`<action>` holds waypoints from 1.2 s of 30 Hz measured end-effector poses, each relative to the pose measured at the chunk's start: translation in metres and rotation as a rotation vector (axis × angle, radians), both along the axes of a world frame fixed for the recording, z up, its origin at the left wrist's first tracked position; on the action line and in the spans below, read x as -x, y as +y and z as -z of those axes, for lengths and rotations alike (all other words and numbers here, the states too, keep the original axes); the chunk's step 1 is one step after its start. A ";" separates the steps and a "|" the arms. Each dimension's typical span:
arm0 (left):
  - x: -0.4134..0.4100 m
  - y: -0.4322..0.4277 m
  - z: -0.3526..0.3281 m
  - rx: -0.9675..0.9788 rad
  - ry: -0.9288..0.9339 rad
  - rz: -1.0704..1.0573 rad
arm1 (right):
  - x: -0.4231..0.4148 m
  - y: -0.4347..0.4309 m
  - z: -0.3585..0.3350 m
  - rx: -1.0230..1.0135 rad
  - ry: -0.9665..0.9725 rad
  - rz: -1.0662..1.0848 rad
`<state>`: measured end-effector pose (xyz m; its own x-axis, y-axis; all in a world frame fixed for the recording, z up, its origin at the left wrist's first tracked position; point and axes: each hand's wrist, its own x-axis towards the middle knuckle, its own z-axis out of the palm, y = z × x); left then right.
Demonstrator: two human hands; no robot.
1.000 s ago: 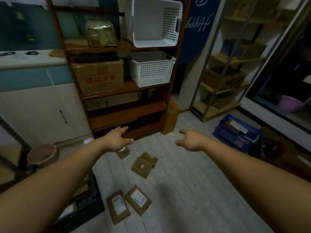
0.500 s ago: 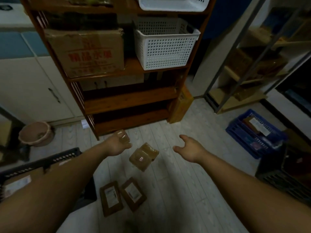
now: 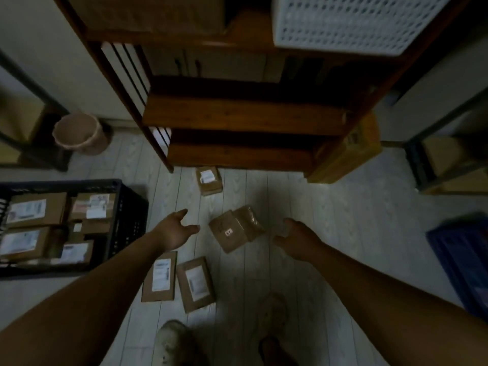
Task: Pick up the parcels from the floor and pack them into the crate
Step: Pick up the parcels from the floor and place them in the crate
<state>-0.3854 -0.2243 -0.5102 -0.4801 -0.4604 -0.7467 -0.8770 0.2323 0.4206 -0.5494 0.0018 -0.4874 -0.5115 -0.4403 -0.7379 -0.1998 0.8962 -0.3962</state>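
Observation:
Brown cardboard parcels lie on the pale wooden floor. A pair of parcels [image 3: 235, 229], one leaning on the other, sits between my hands. A small labelled parcel [image 3: 209, 180] lies by the foot of the shelf. Two flat labelled parcels [image 3: 160, 277] [image 3: 196, 283] lie side by side nearer my feet. My left hand [image 3: 176, 229] hovers open just left of the pair, fingers spread. My right hand [image 3: 297, 237] hovers open just right of it. Neither hand touches a parcel. The black crate [image 3: 129, 220] at the left holds several labelled parcels.
A dark wooden shelf unit [image 3: 245, 117] stands straight ahead with a white perforated basket [image 3: 351, 22] on it. A tan bin [image 3: 79, 133] is at the left, a yellow box [image 3: 346, 157] leans by the shelf, a blue crate [image 3: 464, 262] is at the right. My shoes [image 3: 174, 342] show below.
The view has tilted down and moved closer to the floor. Both hands have come lower toward the pair of parcels. The black crate's contents have come into view.

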 end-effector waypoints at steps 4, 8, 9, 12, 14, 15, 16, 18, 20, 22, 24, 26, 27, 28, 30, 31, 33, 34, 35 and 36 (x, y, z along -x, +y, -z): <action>0.018 0.002 0.099 -0.016 -0.039 -0.046 | 0.026 -0.011 0.100 -0.051 -0.023 -0.042; 0.028 -0.007 0.195 0.003 -0.082 -0.047 | 0.037 -0.023 0.201 -0.045 -0.016 -0.113; 0.029 -0.010 0.218 0.018 -0.083 -0.051 | 0.037 -0.029 0.227 -0.027 -0.025 -0.117; 0.033 -0.016 0.288 0.059 -0.085 -0.045 | 0.037 -0.048 0.304 0.038 -0.039 -0.127; 0.038 -0.021 0.331 0.074 -0.077 -0.028 | 0.033 -0.061 0.352 0.084 -0.068 -0.094; 0.042 -0.023 0.351 0.084 -0.071 -0.026 | 0.030 -0.067 0.380 0.095 -0.077 -0.066; 0.045 -0.026 0.372 0.092 -0.058 -0.034 | 0.027 -0.073 0.400 0.108 -0.088 -0.048; 0.054 -0.034 0.411 0.108 -0.021 -0.062 | 0.019 -0.084 0.441 0.108 -0.110 0.004; 0.064 -0.039 0.445 0.118 0.018 -0.076 | 0.011 -0.091 0.475 0.080 -0.109 0.095; 0.069 -0.040 0.473 0.071 0.036 -0.084 | 0.004 -0.096 0.504 0.061 -0.134 0.196; 0.072 -0.035 0.490 -0.060 0.061 -0.078 | -0.001 -0.102 0.517 0.078 -0.150 0.267; 0.073 -0.029 0.492 -0.124 0.068 -0.138 | -0.006 -0.104 0.519 0.111 -0.161 0.339; 0.071 -0.028 0.492 -0.108 0.068 -0.154 | -0.008 -0.104 0.517 0.125 -0.168 0.374; 0.069 -0.028 0.490 -0.080 0.048 -0.162 | -0.010 -0.104 0.514 0.144 -0.171 0.407; 0.065 -0.029 0.475 0.025 0.012 -0.106 | -0.012 -0.102 0.500 0.161 -0.161 0.423; 0.062 -0.031 0.464 0.054 0.008 -0.109 | -0.011 -0.101 0.490 0.162 -0.137 0.396; 0.057 -0.034 0.434 0.053 0.033 -0.187 | -0.009 -0.101 0.460 0.159 -0.090 0.341; 0.051 -0.038 0.412 0.045 0.056 -0.224 | -0.008 -0.104 0.437 0.167 -0.064 0.329; 0.046 -0.042 0.388 0.040 0.083 -0.263 | -0.008 -0.106 0.413 0.174 -0.030 0.323; 0.040 -0.047 0.361 0.020 0.116 -0.300 | -0.008 -0.111 0.385 0.175 0.002 0.318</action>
